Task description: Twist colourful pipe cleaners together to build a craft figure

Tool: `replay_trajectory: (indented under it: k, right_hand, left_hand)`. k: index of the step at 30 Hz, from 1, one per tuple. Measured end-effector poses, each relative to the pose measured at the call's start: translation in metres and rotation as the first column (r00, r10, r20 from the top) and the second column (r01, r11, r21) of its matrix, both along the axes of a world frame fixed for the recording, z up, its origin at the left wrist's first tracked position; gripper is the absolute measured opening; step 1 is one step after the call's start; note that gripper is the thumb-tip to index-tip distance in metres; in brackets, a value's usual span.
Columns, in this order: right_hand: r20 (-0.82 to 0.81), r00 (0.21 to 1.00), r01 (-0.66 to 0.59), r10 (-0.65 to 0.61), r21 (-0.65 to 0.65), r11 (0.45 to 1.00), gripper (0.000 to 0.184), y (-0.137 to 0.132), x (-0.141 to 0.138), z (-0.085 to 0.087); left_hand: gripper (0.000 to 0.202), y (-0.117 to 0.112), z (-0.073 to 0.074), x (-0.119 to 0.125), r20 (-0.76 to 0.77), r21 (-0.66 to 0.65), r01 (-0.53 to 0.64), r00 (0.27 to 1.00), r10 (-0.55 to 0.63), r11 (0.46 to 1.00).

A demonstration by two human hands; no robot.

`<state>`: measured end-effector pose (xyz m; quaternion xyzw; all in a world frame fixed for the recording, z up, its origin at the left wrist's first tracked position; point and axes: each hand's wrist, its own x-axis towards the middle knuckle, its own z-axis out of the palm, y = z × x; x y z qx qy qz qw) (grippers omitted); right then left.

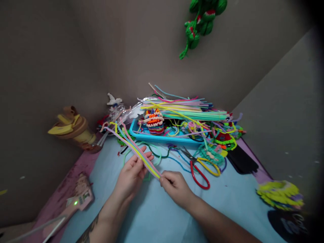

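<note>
A small bundle of pastel pipe cleaners [131, 145], in pink, lilac, blue and yellow, slants across the middle of the view. My left hand [134, 168] holds it partway along, thumb on top and fingers behind. At the near end, my right hand [176, 187] is closed in a pinch around the tips. The far ends fan apart and some are bent. Just right of the hands lie scissors [198, 165] with one red and one yellow handle, blades apart. Loose green and blue pipe cleaners [174, 158] curl on the table behind the bundle.
A blue tray [164, 139] at the back holds a striped fuzzy piece [154, 121] and many pipe cleaners [187, 108]. A pink glue gun [81, 199] with a green light lies left. Black strips [241, 158] and a yellow fuzzy piece [279, 194] lie right. Green figures [199, 27] hang above.
</note>
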<state>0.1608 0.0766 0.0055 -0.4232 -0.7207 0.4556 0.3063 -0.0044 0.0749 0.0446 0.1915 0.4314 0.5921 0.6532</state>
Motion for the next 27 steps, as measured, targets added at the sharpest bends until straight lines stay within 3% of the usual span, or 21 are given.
replay_trajectory:
  k: [7,17,21,27]
  right_hand:
    - [0.013,1.000,-0.007,0.006,0.056,0.998,0.030,-0.002,-0.001,-0.001]
    - [0.014,1.000,-0.011,0.010,0.099,0.995,0.029,-0.003,0.000,0.007]
    - [0.060,0.998,0.003,-0.010,0.111,0.994,0.029,-0.006,0.007,0.014]
    - [0.168,0.986,-0.040,0.000,0.234,0.971,0.028,-0.025,0.019,0.017]
  left_hand:
    - [0.059,-0.004,0.003,0.002,-0.059,0.033,0.069,0.996,-0.067,0.997]
    - [0.041,-0.002,0.002,-0.004,0.002,0.108,0.000,1.000,-0.001,0.994]
    - [0.036,0.000,0.004,-0.009,0.062,0.071,0.004,0.998,-0.008,0.997]
    - [0.017,0.001,0.002,-0.006,0.187,-0.049,-0.043,0.981,0.052,0.998]
